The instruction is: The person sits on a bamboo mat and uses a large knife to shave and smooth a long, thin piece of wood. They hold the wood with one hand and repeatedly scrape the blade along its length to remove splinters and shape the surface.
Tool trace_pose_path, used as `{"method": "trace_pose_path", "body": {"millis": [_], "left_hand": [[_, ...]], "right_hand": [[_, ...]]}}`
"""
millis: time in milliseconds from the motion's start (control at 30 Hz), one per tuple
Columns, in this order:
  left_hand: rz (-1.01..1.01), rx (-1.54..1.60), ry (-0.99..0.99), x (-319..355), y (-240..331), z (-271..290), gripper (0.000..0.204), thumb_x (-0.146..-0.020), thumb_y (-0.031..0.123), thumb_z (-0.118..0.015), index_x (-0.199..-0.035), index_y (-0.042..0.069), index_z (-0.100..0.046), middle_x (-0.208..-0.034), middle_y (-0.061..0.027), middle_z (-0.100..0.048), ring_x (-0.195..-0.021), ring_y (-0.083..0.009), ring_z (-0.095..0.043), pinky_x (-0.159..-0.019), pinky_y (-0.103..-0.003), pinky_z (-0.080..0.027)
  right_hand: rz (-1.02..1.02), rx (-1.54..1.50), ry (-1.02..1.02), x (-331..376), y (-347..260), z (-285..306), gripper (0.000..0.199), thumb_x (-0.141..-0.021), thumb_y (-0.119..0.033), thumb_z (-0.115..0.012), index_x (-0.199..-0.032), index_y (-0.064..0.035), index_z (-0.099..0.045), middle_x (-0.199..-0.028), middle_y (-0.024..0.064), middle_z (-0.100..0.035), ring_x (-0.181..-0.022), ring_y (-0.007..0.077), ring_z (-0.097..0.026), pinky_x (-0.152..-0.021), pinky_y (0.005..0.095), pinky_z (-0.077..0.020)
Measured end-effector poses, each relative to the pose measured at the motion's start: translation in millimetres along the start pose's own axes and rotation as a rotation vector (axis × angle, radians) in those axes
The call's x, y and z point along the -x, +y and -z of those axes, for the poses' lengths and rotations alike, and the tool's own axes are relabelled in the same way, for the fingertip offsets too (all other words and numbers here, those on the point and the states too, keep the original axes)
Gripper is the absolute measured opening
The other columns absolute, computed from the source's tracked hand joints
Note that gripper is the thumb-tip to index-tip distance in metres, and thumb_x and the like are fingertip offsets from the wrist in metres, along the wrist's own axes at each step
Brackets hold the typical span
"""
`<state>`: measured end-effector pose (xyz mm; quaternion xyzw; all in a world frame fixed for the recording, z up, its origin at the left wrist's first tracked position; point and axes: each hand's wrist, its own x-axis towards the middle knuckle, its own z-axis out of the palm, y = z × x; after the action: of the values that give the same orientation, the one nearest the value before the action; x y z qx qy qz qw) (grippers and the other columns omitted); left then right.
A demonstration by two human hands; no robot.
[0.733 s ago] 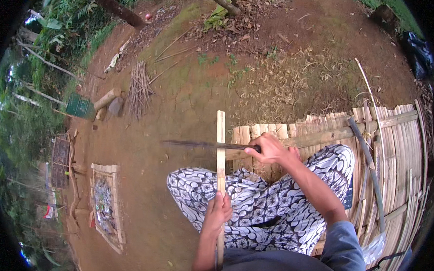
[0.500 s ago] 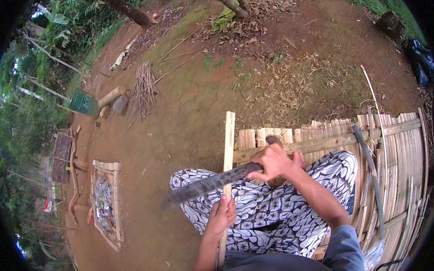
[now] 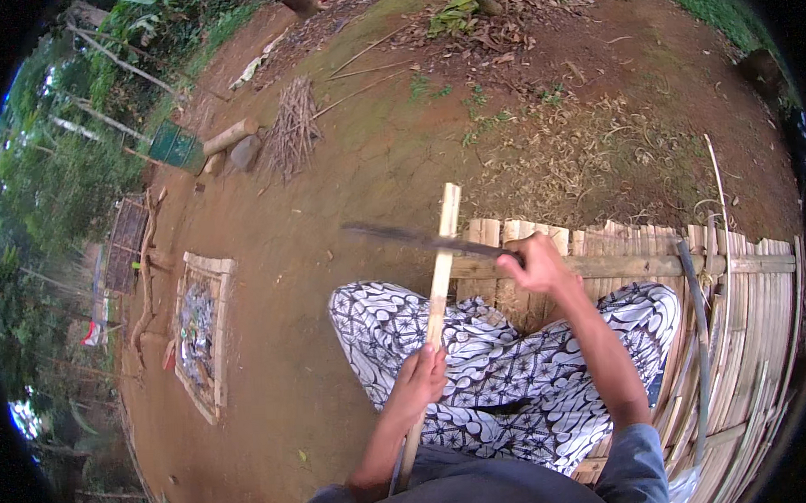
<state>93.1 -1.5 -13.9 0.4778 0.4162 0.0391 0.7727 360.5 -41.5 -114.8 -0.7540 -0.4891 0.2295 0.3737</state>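
Note:
My left hand (image 3: 417,380) is wrapped round a pale split-bamboo strip (image 3: 442,281), which stands up and away from my lap with its lower end by my body. In my right hand (image 3: 542,262) I grip a machete (image 3: 393,235) by its handle, which my fingers mostly hide. The dark blade points left and crosses the strip near its far end. Blade and strip appear to meet there. Both hands are over my crossed legs in patterned black-and-white trousers (image 3: 508,382).
I sit on a bamboo slat platform (image 3: 748,326). A dark grey pole (image 3: 697,329) and thin strips lie on its right. Curly shavings (image 3: 588,158) cover the ground ahead. To the left are a framed pit of litter (image 3: 223,259), a stick bundle (image 3: 292,130) and a green drum (image 3: 176,146).
The machete has moved up and away along the strip, from near my left hand to near the far end, and its blade now shows edge-on. The view has shifted a little.

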Motion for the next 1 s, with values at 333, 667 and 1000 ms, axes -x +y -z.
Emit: {"method": "trace_pose_path", "body": {"millis": [333, 667, 1000], "left_hand": [[-0.023, -0.012, -0.046, 6, -10, -2, 0.036, -0.097, 0.041, -0.031, -0.076, 0.013, -0.037, -0.056, 0.0082, -0.024, -0.042, -0.0022, -0.020, -0.037, -0.019, -0.017], [0.003, -0.060, -0.010, -2, -6, -5, 0.035, -0.098, 0.040, -0.032, -0.077, 0.012, -0.039, -0.056, 0.0076, -0.025, -0.042, -0.0026, -0.021, -0.037, -0.020, -0.016], [-0.011, -0.016, -0.027, -11, -20, 6, 0.032, -0.098, 0.037, -0.033, -0.079, 0.012, -0.040, -0.058, 0.0076, -0.027, -0.043, -0.0023, -0.022, -0.038, -0.020, -0.018]], "right_hand": [[0.497, 0.216, 0.258, 5, -1, -2, 0.068, -0.078, -0.070, -0.034, -0.059, -0.0101, -0.059, -0.040, 0.0031, -0.044, -0.037, 0.0201, -0.046, -0.047, 0.0372, -0.0426], [0.753, 0.245, 0.230, 22, -40, -2, 0.070, -0.077, -0.071, -0.038, -0.067, -0.0067, -0.063, -0.048, 0.0107, -0.052, -0.039, 0.0250, -0.049, -0.042, 0.0376, -0.0418], [0.482, 0.201, 0.067, 24, -33, -10, 0.058, -0.080, -0.061, -0.044, -0.076, -0.0084, -0.067, -0.050, 0.0143, -0.055, -0.050, 0.0310, -0.058, -0.051, 0.0416, -0.0483]]}}
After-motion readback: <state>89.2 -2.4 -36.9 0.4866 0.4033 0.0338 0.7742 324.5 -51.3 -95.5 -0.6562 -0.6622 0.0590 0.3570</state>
